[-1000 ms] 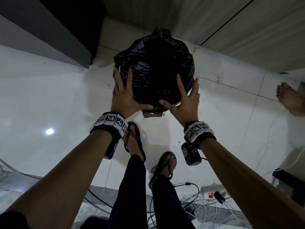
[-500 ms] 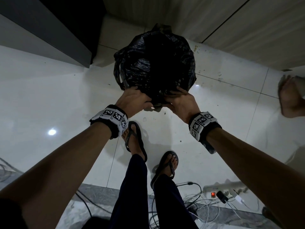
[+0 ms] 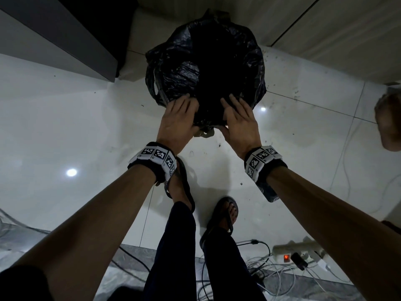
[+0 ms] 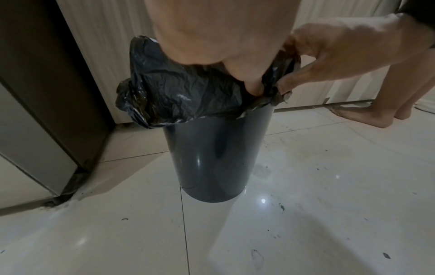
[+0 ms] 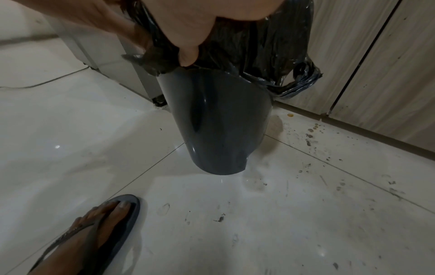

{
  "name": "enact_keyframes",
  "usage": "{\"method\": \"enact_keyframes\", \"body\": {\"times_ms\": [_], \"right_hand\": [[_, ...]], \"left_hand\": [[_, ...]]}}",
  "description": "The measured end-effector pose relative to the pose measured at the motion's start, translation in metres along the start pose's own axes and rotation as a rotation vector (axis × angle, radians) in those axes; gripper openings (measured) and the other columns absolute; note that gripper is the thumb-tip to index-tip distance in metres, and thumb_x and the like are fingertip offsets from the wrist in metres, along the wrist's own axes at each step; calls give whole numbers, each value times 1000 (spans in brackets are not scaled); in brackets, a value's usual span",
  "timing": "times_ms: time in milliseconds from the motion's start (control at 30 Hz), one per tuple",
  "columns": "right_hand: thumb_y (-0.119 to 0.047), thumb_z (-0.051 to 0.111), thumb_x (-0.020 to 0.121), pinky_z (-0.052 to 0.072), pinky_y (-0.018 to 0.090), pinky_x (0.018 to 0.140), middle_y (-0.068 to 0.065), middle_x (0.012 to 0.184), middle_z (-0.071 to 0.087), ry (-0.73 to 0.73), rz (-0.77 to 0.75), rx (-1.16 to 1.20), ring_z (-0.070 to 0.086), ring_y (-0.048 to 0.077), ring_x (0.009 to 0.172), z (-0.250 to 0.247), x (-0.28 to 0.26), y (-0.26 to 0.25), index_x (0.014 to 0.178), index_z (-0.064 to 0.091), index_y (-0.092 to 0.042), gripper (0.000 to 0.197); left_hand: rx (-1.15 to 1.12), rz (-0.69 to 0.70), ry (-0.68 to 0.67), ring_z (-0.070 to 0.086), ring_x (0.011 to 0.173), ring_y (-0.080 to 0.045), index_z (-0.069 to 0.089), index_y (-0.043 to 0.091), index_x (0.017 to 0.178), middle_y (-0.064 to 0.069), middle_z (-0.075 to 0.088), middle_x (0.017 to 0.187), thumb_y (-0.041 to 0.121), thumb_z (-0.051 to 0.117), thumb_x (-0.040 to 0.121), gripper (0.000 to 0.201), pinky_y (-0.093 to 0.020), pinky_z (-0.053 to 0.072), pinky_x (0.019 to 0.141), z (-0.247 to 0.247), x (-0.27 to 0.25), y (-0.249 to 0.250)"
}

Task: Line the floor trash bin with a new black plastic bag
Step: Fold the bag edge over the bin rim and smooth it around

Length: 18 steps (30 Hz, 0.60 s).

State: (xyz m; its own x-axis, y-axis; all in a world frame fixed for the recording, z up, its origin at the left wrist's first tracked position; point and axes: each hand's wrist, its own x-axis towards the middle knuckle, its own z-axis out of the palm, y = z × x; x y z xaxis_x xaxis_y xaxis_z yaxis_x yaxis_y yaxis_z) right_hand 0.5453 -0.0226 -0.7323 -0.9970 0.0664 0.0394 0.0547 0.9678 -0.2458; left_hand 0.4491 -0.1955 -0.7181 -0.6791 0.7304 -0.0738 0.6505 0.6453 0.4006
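A black plastic bag [image 3: 206, 68] sits in the dark grey round bin [image 4: 212, 158], its edge folded out over the rim. In the head view the bag hides almost all of the bin. My left hand [image 3: 178, 118] and right hand [image 3: 238, 120] are side by side at the near rim. Each lays its fingers over the top of the bag. The right thumb [image 5: 188, 54] pins the bag's hem on the bin's outer wall [image 5: 219, 121]. The left thumb [image 4: 252, 83] does the same beside it. A loose flap of bag [image 5: 301, 78] hangs on the far side.
A dark cabinet [image 3: 65, 33] stands to the left and wood-grain panels [image 3: 325, 29] behind the bin. Another person's bare foot [image 3: 388, 122] is at the right edge. My sandalled feet [image 3: 180, 192] stand close to the bin. A power strip and cables [image 3: 293, 255] lie behind me.
My hands left the bag's sides, gripped its near edge with curled fingers, and now lie stretched over the near rim. The bag's hem sits lower on the bin.
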Motion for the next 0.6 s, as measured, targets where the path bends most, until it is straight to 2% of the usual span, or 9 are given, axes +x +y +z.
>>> {"method": "enact_keyframes", "body": {"times_ms": [67,133,200,367,467,600], "right_hand": [[-37,57,93,26,41,117,11,137,57,28,-21,-12,43,29,136,2,0,3,115,57,-2,41],[-40,53,95,24,41,117,9,141,53,53,-60,-26,41,29,137,4,1,6,128,56,-7,46],[-41,49,96,23,43,116,6,143,51,72,-105,-81,40,30,138,7,1,9,135,54,-16,46],[-40,54,92,27,43,111,0,135,60,164,-129,-138,50,29,130,15,3,10,116,68,-21,33],[-39,62,87,28,42,108,0,127,65,159,-116,-150,56,28,124,15,5,9,109,71,-21,30],[-42,61,86,27,47,113,2,128,65,73,-109,-122,53,28,127,4,6,7,123,64,-20,44]], "left_hand": [[55,20,-61,38,138,-29,42,9,139,-11,47,145,34,52,82,63,-38,24,111,2,0,0],[109,13,-68,35,141,-29,32,13,148,-9,43,149,43,40,84,71,-43,26,113,3,0,2],[119,-9,-23,37,139,-31,34,14,147,-9,47,147,44,37,85,70,-45,29,113,7,0,3],[173,-56,86,44,135,-30,45,16,141,-6,54,140,44,58,84,65,-46,32,112,21,1,4],[204,-86,122,47,132,-30,50,15,137,-6,57,137,41,64,81,62,-45,31,112,23,1,7],[189,-81,59,50,129,-31,54,12,132,-8,61,132,30,65,77,58,-47,32,111,10,3,13]]}}
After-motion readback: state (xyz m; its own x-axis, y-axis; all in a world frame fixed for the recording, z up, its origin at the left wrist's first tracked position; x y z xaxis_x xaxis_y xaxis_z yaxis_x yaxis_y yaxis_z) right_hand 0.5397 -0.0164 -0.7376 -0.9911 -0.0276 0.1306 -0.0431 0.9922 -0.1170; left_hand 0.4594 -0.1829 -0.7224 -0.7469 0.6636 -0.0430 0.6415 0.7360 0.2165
